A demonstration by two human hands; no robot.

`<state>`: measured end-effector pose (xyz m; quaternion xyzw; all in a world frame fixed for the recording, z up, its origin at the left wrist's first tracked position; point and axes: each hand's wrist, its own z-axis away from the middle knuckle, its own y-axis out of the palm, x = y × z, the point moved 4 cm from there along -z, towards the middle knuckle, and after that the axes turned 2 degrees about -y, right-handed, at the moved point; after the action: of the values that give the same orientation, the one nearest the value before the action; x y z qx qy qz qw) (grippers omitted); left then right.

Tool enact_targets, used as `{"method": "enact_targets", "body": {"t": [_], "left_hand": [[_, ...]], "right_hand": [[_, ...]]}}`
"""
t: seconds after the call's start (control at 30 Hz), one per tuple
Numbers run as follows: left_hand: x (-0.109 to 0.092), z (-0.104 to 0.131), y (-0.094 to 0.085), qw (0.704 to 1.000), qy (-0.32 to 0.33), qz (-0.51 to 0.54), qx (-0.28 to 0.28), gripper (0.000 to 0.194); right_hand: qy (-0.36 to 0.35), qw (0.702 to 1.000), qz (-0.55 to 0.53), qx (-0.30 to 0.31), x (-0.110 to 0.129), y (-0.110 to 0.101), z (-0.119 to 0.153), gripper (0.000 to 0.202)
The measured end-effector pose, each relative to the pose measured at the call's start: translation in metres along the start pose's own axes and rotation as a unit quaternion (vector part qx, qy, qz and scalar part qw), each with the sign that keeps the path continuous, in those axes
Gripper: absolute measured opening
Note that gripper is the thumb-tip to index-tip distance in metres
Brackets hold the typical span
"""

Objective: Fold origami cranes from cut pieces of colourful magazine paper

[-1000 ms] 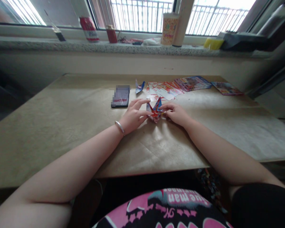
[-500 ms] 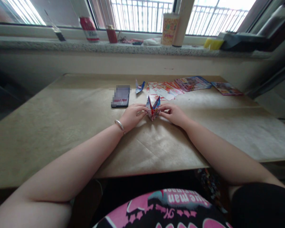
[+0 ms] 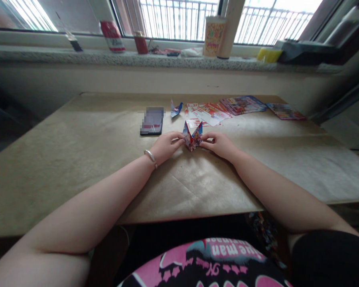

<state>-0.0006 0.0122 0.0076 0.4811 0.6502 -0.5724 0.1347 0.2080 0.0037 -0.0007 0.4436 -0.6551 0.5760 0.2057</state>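
Between my hands is a folded paper figure [image 3: 192,137], red, blue and white, with two pointed flaps spread upward in a V. My left hand [image 3: 168,143] pinches its left side between thumb and fingers. On the opposite side, my right hand [image 3: 217,144] pinches the right edge. Both forearms rest over the table. Behind the figure lie red and white printed sheets [image 3: 209,113], and a finished blue and white paper crane [image 3: 176,109] stands a little to their left.
A dark phone [image 3: 152,120] lies left of the crane. Colourful printed booklets [image 3: 242,104] and another one [image 3: 286,111] are at the table's back right. On the granite windowsill [image 3: 167,59] stand a red can [image 3: 112,36], a patterned cup [image 3: 213,36] and a yellow item [image 3: 269,55].
The two pointed flaps of the paper figure have spread a little wider apart. Both hands keep their pinch and have barely shifted.
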Motion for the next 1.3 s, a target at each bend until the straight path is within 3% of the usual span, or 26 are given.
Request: {"method": "enact_targets", "body": {"t": [0.17, 0.33, 0.5, 0.63, 0.77, 0.97, 1.1, 1.3], "left_hand": [[0.001, -0.001, -0.003, 0.992, -0.059, 0.102, -0.033, 0.021], [0.009, -0.003, 0.002, 0.953, -0.091, 0.282, -0.068, 0.039], [0.011, -0.001, 0.006, 0.923, -0.13, 0.354, -0.071, 0.051], [0.007, -0.001, 0.008, 0.916, -0.139, 0.373, -0.037, 0.062], [0.008, -0.002, 0.009, 0.921, -0.142, 0.363, -0.02, 0.053], [0.008, -0.001, 0.01, 0.899, -0.183, 0.397, -0.017, 0.049], [0.009, -0.001, 0.01, 0.895, -0.188, 0.402, -0.03, 0.05], [0.015, -0.004, 0.009, 0.892, -0.187, 0.409, -0.035, 0.048]], "right_hand": [[0.046, 0.993, -0.106, -0.02, -0.003, 0.0, -0.002, 0.024], [0.057, 0.973, -0.211, -0.074, -0.003, 0.001, -0.005, 0.032], [0.081, 0.967, -0.223, -0.093, -0.002, 0.001, -0.005, 0.036], [0.094, 0.959, -0.248, -0.1, -0.003, 0.001, -0.004, 0.04], [0.117, 0.948, -0.281, -0.095, -0.002, 0.004, -0.004, 0.041], [0.148, 0.924, -0.342, -0.087, 0.003, 0.007, -0.002, 0.047], [0.148, 0.93, -0.328, -0.074, 0.003, 0.008, -0.002, 0.038], [0.136, 0.943, -0.292, -0.088, -0.003, 0.004, -0.004, 0.042]]}}
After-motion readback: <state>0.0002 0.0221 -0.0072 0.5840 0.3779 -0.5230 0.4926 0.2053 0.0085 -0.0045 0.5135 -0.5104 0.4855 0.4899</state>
